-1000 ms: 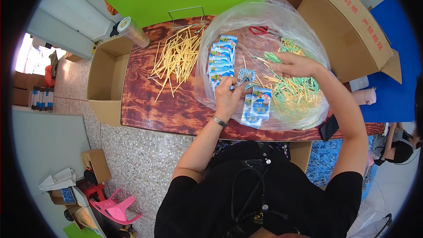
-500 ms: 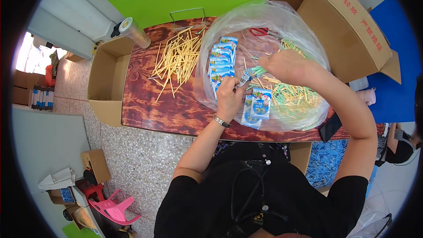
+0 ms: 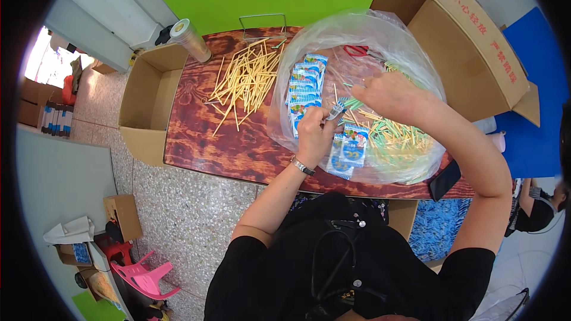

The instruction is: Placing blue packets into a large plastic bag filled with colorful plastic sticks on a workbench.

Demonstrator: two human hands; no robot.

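The left hand (image 3: 314, 137) pinches a small, shiny blue-and-white packet (image 3: 336, 110); the right hand (image 3: 392, 96) curls near green sticks (image 3: 353, 104), its grip hidden.

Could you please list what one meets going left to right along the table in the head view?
Clear tumbler, yellow sticks, row of blue-and-white packets, right hand, black phone.

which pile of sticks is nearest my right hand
The green-and-yellow pile, right beside your right hand; the nearly all-yellow pile lies farther left, on the table outside the plastic bag.
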